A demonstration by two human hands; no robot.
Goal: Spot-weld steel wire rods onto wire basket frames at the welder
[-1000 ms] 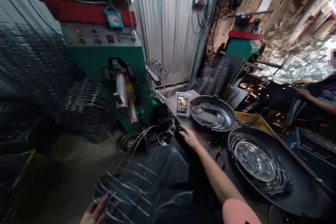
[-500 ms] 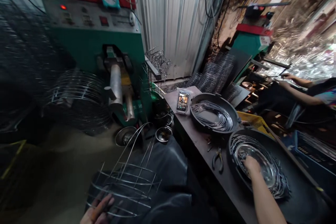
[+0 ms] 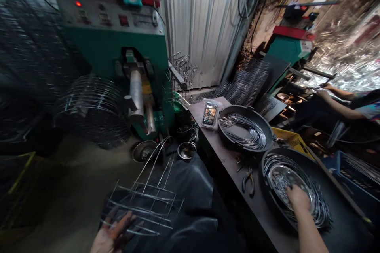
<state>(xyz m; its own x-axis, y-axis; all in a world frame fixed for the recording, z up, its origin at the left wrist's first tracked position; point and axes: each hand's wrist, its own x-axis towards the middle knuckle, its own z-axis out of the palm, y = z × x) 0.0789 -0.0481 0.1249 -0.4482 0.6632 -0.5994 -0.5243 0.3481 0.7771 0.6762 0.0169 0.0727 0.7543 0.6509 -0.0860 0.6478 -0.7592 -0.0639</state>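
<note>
My left hand (image 3: 114,231) is low at the bottom left, holding a welded steel wire frame (image 3: 142,205) across its fingers. Long curved wires rise from the frame. My right hand (image 3: 298,198) reaches into a shallow steel bowl (image 3: 280,176) filled with short wire pieces. I cannot tell whether its fingers grip any. The bowl sits in a wide black round tub (image 3: 268,193), ringed by curved steel wires (image 3: 319,213). Pliers (image 3: 247,180) lie on the dark workbench (image 3: 228,158) left of the tub.
A green welding machine (image 3: 109,51) stands ahead, with stacked wire frames (image 3: 95,110) beside it. A black pan of curved wires (image 3: 243,134), a packaged phone (image 3: 209,114) and small steel bowls (image 3: 187,150) stand near. A co-worker's hand (image 3: 323,94) works at the right.
My right hand has moved from the bench near the far pan into the steel bowl. My left hand has turned the wire frame, and the view has tilted slightly.
</note>
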